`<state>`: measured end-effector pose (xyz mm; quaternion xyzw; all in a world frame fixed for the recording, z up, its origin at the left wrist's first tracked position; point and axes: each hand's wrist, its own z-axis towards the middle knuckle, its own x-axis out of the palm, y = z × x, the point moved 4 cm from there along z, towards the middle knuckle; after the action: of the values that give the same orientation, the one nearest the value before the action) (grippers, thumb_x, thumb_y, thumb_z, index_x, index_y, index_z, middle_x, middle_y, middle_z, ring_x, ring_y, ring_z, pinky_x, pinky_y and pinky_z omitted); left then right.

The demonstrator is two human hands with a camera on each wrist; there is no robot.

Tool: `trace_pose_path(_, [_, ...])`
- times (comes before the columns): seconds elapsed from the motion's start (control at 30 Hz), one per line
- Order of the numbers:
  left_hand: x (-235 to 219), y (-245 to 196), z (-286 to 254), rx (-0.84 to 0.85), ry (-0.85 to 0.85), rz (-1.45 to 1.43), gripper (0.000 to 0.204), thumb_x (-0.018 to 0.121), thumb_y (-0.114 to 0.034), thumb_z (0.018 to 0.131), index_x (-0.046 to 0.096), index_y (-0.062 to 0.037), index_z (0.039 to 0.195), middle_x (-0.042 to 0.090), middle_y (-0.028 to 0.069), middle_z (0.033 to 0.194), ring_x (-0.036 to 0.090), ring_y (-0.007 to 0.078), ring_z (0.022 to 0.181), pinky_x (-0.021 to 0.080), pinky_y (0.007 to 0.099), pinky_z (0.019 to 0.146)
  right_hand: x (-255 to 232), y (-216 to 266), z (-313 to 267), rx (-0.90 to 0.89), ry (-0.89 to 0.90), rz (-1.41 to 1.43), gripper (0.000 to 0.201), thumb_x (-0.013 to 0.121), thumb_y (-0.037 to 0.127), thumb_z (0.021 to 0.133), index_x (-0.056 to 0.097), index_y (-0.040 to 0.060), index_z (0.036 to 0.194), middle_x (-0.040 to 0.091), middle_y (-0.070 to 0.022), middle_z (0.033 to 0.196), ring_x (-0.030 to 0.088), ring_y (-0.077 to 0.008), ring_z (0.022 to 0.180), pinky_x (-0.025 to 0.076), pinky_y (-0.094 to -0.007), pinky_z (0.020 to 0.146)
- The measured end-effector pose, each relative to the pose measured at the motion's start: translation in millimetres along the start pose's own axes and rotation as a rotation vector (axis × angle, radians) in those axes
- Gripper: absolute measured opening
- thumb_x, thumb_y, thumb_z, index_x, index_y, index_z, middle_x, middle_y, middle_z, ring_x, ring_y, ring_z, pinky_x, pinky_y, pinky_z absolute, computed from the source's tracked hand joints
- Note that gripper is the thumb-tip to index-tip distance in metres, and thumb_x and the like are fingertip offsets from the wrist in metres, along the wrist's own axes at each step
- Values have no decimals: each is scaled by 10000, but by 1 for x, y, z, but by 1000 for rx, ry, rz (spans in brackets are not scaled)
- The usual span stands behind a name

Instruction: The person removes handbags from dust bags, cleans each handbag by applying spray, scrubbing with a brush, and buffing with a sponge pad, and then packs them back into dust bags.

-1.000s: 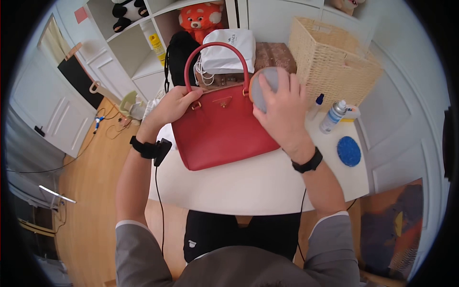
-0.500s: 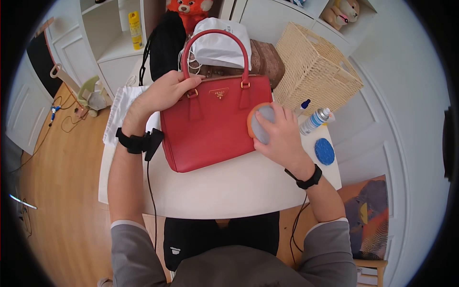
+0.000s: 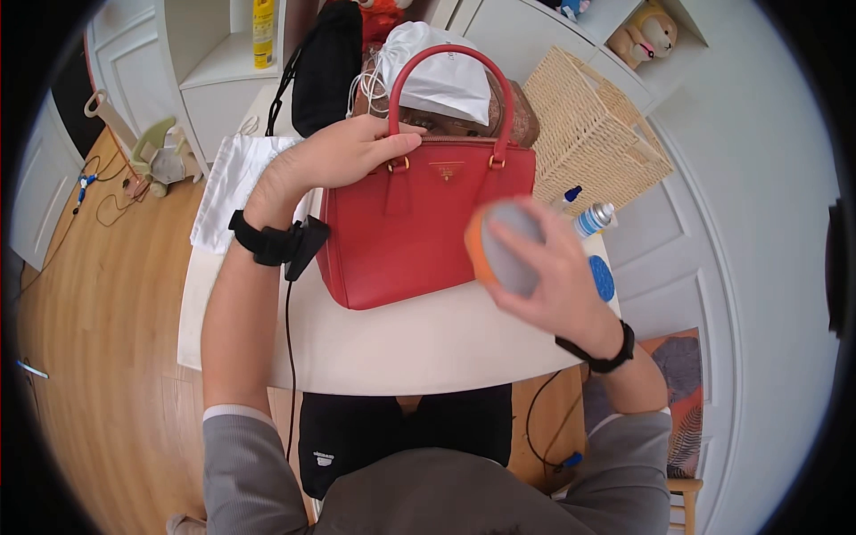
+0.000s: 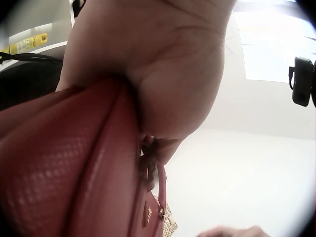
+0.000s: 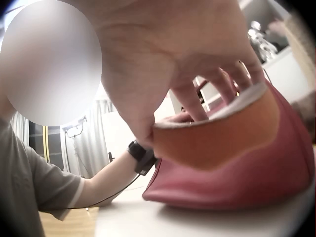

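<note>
A red handbag [image 3: 410, 232] with two top handles and a gold-lettered emblem stands tilted on the white table. My left hand [image 3: 348, 153] grips its top left corner, thumb in front by the handle base; in the left wrist view the palm [image 4: 173, 94] straddles the bag's top edge. My right hand [image 3: 566, 281] holds a round sponge pad [image 3: 510, 250], grey on the back and orange on the working side, in front of the bag's lower right. In the right wrist view the fingers and thumb grip the pad's grey rim, and its orange side [image 5: 217, 138] overlaps the bag.
Right of the bag are a spray can [image 3: 592, 219], a blue-capped bottle [image 3: 572, 193] and a blue round pad [image 3: 601, 278]. A wicker basket [image 3: 597, 134], a brown bag [image 3: 524, 116], a white drawstring pouch [image 3: 437, 71] and a black bag [image 3: 328, 76] stand behind. White cloth [image 3: 236, 192] lies left.
My right hand has moved the sponge pad down from the bag's upper right corner, then away from its lower right side. The left hand keeps its hold on the bag while the head view shifts.
</note>
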<state>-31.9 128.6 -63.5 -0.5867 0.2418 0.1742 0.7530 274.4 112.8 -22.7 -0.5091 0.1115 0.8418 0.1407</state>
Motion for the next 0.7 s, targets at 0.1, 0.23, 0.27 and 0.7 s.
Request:
trace_pose_path(0.1, [-2,4,3,-20,21,-46,562,524,-467,1122,645,-27,1451,707,40,1035,613,128,932,519,293,876,-1,6,46,-121,-280,-218,695,891,308,679,704,77,1308,550,-219,1378,556,-424,1225,479,-516,998])
trace_pose_path(0.23, [-5,-2,-3,-15,-4,-76,540,583,-498,1086,761,12,1076,738,83,901,644,161,845,529,323,806,41,-2,68,-110,-215,-245,706,880,302,684,680,64,1318,529,-224,1393,544,-406,1167,467,-508,937])
trace_pose_path(0.27, [-6,-4,-3,-20,-7,-78,540,583,-498,1086,761,12,1076,738,83,901,644,161,845,529,323,806,49,-1,65,-90,-217,-283,697,869,294,691,676,51,1314,530,-228,1385,538,-399,1148,460,-499,918])
trace_pose_path(0.7, [-5,12,6,17,-75,-73,521,572,-476,1100,746,-18,924,601,-54,746,491,48,676,431,246,632,51,-12,-13,147,405,92,604,831,260,715,736,17,1260,553,-243,1329,585,-423,1147,510,-470,985])
